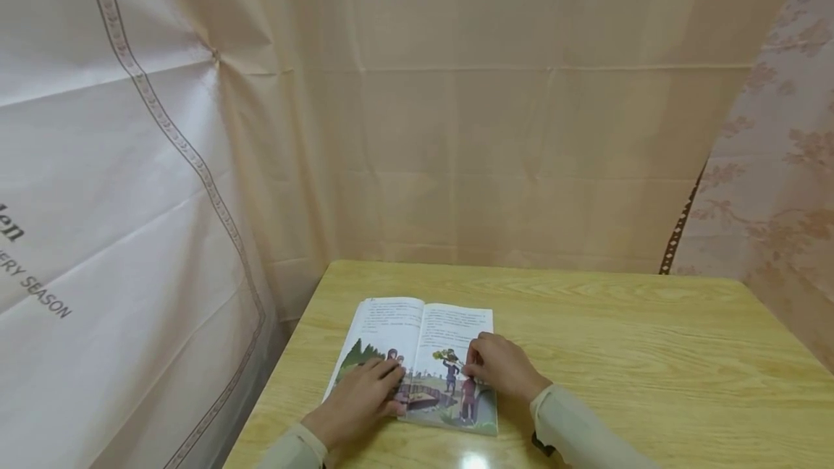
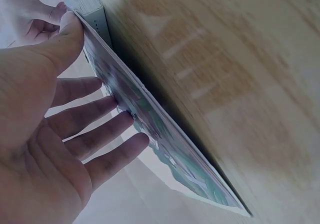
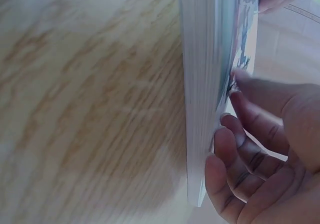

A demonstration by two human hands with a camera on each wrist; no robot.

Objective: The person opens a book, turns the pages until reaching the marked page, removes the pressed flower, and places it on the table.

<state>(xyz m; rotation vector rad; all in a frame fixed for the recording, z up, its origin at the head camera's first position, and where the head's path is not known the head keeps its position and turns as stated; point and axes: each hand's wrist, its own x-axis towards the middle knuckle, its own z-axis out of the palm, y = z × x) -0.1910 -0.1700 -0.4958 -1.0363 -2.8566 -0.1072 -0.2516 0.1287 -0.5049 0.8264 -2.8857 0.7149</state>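
White cloth is hung to the left of the book (image 1: 456, 328), crossed by a patterned brown band (image 1: 140, 83) and printed with dark lettering (image 1: 45, 297), of which "SEASON" can be read. Beyond the book, a tan cloth (image 1: 456, 129) is hung in creased folds. At the book's near left corner, a pale left sleeve (image 1: 293, 449) is seen, and from it the left hand (image 1: 361, 393) is laid over the lower part of the left page (image 1: 391, 313); its grip is apart, with the fingers spread and the thumb placed by the book's near edge, close to the fold. The book itself is laid open on the yellow wood-grained worktop (image 1: 619, 353), with text printed on the upper part of both pages and a coloured picture (image 1: 430, 389) of figures and trees spread across the lower part. At the book's right edge, the right hand (image 1: 504, 366) is held with fingers curled; its grip is clamped on the book, a page edge being pinched between thumb and forefinger. Just right of the book's near corner, a dark wristband (image 1: 542, 445) is partly covered by the right sleeve (image 1: 580, 425). Farther right of the book, a pinkish floral cloth (image 1: 775, 187) is hung.
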